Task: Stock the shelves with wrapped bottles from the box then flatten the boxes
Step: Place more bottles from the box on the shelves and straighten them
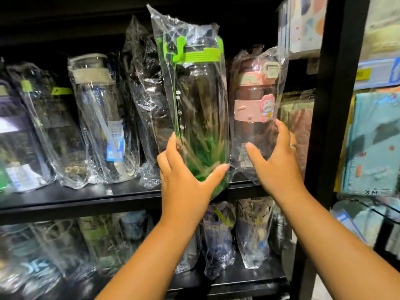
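A shop: black shelves (86,197) crowded with plastic-wrapped bottles (101,118).

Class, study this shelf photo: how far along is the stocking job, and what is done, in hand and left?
Done: wrapped bottles already line the upper shelf and the shelf below. In hand: the left hand grips the green-lidded bottle at the shelf edge, base not yet settled, while the right hand steadies the pink bottle. Left: seating the green one; no box is in view, so flattening cannot be judged.
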Demonstrator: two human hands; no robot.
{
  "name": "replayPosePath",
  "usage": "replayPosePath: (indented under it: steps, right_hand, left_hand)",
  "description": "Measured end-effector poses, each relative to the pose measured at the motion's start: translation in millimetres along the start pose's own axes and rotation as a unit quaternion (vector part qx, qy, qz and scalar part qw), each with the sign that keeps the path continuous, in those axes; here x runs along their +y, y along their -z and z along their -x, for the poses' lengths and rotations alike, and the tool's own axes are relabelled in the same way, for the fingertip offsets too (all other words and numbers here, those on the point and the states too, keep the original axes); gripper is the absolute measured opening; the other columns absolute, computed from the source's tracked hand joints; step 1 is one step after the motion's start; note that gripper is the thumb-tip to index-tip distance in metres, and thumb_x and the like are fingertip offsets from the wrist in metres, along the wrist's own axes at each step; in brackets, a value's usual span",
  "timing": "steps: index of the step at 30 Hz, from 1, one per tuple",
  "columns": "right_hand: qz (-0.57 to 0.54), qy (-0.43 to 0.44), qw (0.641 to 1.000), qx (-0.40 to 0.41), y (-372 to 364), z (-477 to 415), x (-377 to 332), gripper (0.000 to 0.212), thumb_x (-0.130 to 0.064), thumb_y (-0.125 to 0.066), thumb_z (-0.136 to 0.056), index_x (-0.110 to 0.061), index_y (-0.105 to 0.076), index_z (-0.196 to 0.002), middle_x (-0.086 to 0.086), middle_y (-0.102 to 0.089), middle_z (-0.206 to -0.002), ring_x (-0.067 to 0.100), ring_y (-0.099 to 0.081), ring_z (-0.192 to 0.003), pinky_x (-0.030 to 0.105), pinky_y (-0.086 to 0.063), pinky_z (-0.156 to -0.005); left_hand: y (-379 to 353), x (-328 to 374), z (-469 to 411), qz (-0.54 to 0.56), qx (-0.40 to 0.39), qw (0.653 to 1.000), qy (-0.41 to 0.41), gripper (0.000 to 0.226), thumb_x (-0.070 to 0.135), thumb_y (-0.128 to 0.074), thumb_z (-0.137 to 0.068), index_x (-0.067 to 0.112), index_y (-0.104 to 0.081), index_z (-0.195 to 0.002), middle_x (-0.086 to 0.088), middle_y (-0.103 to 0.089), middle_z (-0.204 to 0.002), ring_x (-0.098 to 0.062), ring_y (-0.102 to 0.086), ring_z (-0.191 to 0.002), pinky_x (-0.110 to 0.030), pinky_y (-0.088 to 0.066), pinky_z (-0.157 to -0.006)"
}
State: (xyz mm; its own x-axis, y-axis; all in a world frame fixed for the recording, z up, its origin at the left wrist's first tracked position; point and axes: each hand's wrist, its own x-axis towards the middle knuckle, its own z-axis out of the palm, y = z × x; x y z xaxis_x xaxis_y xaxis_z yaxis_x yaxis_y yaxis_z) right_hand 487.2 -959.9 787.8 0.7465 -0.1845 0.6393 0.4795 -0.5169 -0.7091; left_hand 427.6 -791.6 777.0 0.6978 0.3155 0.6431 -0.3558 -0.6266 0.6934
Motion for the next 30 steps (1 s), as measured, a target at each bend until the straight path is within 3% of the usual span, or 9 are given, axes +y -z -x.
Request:
replayPosePath:
  steps: [3,6,10,20,26,30]
  right_hand:
    - [0.01,0.004,1.0,-0.003,-1,0,1,0.076,-0.039,-0.063,-0.092,-0.025,-0.019,-0.154,-0.001,-0.02,-0.157,0.012,-0.029,-0.132,0.023,-0.026,-0.094]
    - [0.02,0.005,1.0,-0.005,-1,0,1,0.076,-0.037,-0.063,-0.093,-0.026,-0.019,-0.154,0.0,-0.021,-0.157,0.017,-0.031,-0.134,0.027,-0.029,-0.093]
    - [0.024,0.004,1.0,-0.014,0,0,1,0.078,-0.037,-0.063,-0.092,-0.028,-0.017,-0.154,0.001,-0.019,-0.159,0.022,-0.029,-0.139,0.039,-0.034,-0.105]
    - [0.042,0.001,0.999,-0.021,0,1,0,0.081,-0.035,-0.064,-0.091,-0.025,-0.015,-0.155,0.004,-0.021,-0.158,0.028,-0.03,-0.138,0.045,-0.036,-0.105]
    - [0.051,0.012,0.998,-0.025,-2,0,1,0.082,-0.035,-0.063,-0.091,-0.024,-0.014,-0.155,0.005,-0.019,-0.158,0.031,-0.029,-0.139,0.048,-0.037,-0.107]
    - [0.07,0.014,0.997,-0.03,-2,1,3,0.087,-0.037,-0.062,-0.092,-0.023,-0.007,-0.157,0.005,-0.011,-0.161,0.03,-0.024,-0.143,0.045,-0.032,-0.11]
  left_hand:
    - [1,-1,-1,-0.024,0.017,1.0,0.006,0.11,0.062,-0.079,-0.065,0.027,-0.023,-0.152,0.016,-0.03,-0.135,-0.009,-0.036,-0.134,-0.02,-0.026,-0.102]
    - [-2,0,-7,-0.031,0.014,0.999,0.026,0.109,0.063,-0.079,-0.068,0.028,-0.022,-0.154,0.007,-0.034,-0.152,-0.014,-0.038,-0.138,-0.023,-0.03,-0.101]
    - [-4,4,-11,-0.038,0.008,0.998,0.052,0.104,0.061,-0.076,-0.074,0.031,-0.019,-0.155,0.005,-0.033,-0.156,-0.017,-0.041,-0.137,-0.023,-0.031,-0.094]
    - [-17,15,-24,-0.088,0.008,0.991,0.097,0.096,0.06,-0.072,-0.081,0.028,-0.018,-0.154,0.004,-0.038,-0.152,-0.023,-0.051,-0.129,-0.029,-0.032,-0.082]
    - [-27,19,-29,-0.124,0.013,0.988,0.096,0.095,0.06,-0.07,-0.082,0.026,-0.019,-0.154,0.001,-0.04,-0.153,-0.03,-0.055,-0.126,-0.039,-0.045,-0.086]
    - [-30,18,-30,-0.137,0.022,0.985,0.104,0.098,0.062,-0.068,-0.083,0.025,-0.014,-0.156,0.001,-0.042,-0.154,-0.031,-0.055,-0.126,-0.041,-0.045,-0.085]
